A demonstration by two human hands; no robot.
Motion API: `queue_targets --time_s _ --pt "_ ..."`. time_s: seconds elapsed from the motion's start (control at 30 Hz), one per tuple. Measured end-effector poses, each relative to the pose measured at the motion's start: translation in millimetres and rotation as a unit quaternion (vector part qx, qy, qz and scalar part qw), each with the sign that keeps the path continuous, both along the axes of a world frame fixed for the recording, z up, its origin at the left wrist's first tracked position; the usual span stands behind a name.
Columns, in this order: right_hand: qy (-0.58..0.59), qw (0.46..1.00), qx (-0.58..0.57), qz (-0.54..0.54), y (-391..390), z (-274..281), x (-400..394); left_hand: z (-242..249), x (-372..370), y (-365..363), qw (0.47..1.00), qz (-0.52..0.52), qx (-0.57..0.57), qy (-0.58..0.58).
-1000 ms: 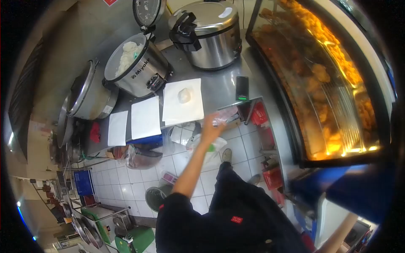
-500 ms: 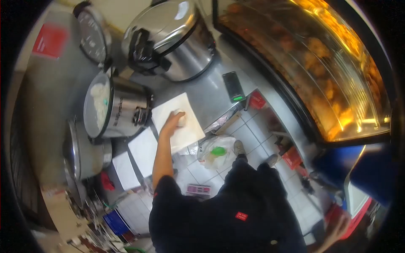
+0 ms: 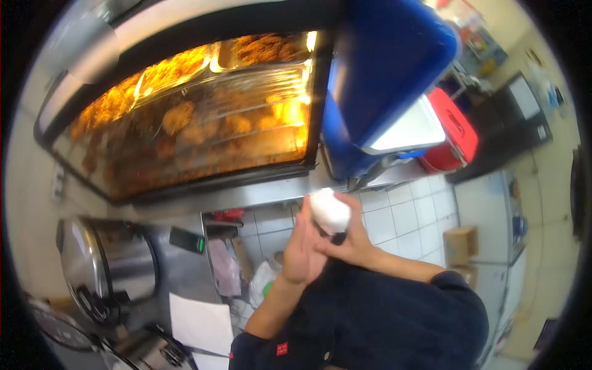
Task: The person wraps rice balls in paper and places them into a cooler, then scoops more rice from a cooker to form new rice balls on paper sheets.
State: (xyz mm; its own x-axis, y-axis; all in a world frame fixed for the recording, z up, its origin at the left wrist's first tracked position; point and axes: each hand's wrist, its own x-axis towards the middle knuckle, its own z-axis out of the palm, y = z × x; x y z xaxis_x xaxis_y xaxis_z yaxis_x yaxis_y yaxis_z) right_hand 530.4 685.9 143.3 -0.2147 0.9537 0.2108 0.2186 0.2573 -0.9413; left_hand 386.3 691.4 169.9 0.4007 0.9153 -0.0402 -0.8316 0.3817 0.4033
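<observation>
The white bundle sits at the far end of both hands, long axis roughly near to far, with the right hand's fingers grasping its right side and the left hand's fingers extended, unclenched, along its left.

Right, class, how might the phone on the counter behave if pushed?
The phone would probably slide, not roll: it lies flat on smooth-looking metal. Its slab shape suggests stiffness. One end is near the edge of the counter, so it could tip off.
</observation>
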Motion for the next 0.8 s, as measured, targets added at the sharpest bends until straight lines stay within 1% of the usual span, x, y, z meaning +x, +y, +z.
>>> queue_targets --time_s 0.03,0.07,0.1,0.13,0.17,0.2,0.23,0.3,0.37,0.4,0.43,0.47,0.5,0.57,0.6,0.63,0.67,0.7,0.73,0.77,0.8 --pt "0.119 0.99 -0.036 -0.068 0 6 -7 3 2 -1 0.999 -0.043 0.026 -0.016" --pt "0.185 0.973 -0.091 -0.107 -3 20 2 13 13 -6 0.998 -0.063 0.029 -0.006" --pt "0.25 0.947 -0.146 -0.141 -2 30 6 22 19 -8 0.993 -0.064 0.069 0.069" --pt "0.261 0.943 -0.139 -0.156 0 34 14 27 23 -10 0.982 -0.064 0.112 0.141" --pt "0.345 0.911 -0.176 -0.144 5 34 26 28 23 -7 0.979 -0.081 0.117 0.148" --pt "0.428 0.87 -0.208 -0.129 10 37 39 30 18 -3 0.964 -0.105 0.142 0.2" --pt "0.481 0.838 -0.232 -0.11 18 47 55 30 12 2 0.944 -0.13 0.17 0.251" --pt "0.485 0.848 -0.181 -0.11 44 59 93 11 -1 12 0.933 -0.158 0.191 0.262" --pt "0.447 0.876 -0.133 -0.125 86 86 129 -22 -11 17 0.913 -0.147 0.136 0.355" --pt "0.407 0.897 -0.123 -0.123 118 83 152 -36 -15 17 0.909 -0.153 0.142 0.361" --pt "0.366 0.916 -0.112 -0.12 155 76 175 -49 -17 17 0.889 -0.126 0.099 0.429" --pt "0.356 0.915 -0.131 -0.136 192 68 192 -59 -20 17 0.864 -0.094 0.055 0.492" --pt "0.345 0.915 -0.149 -0.148 230 59 206 -67 -23 18 0.862 -0.091 0.06 0.495" --pt "0.288 0.896 -0.214 -0.26 303 23 224 -78 -29 21 0.858 -0.067 -0.013 0.51" --pt "0.258 0.885 -0.24 -0.305 342 -12 233 -82 -29 21 0.859 -0.047 -0.034 0.508" --pt "0.226 0.872 -0.262 -0.347 377 -47 238 -84 -29 22 0.86 -0.036 -0.031 0.507" --pt "0.144 0.857 -0.23 -0.438 398 -72 231 -84 -29 22 0.86 0.001 -0.05 0.508" --pt "0.061 0.829 -0.192 -0.522 412 -92 221 -86 -28 21 0.858 0.039 -0.07 0.507" --pt "0.024 0.843 -0.141 -0.519 419 -108 218 -92 -28 17 0.868 0.083 -0.084 0.482" --pt "-0.013 0.853 -0.088 -0.514 421 -124 218 -95 -29 12 0.869 0.098 -0.083 0.477" --pt "-0.041 0.851 -0.055 -0.52 426 -141 218 -98 -29 6 0.866 0.144 -0.117 0.464"
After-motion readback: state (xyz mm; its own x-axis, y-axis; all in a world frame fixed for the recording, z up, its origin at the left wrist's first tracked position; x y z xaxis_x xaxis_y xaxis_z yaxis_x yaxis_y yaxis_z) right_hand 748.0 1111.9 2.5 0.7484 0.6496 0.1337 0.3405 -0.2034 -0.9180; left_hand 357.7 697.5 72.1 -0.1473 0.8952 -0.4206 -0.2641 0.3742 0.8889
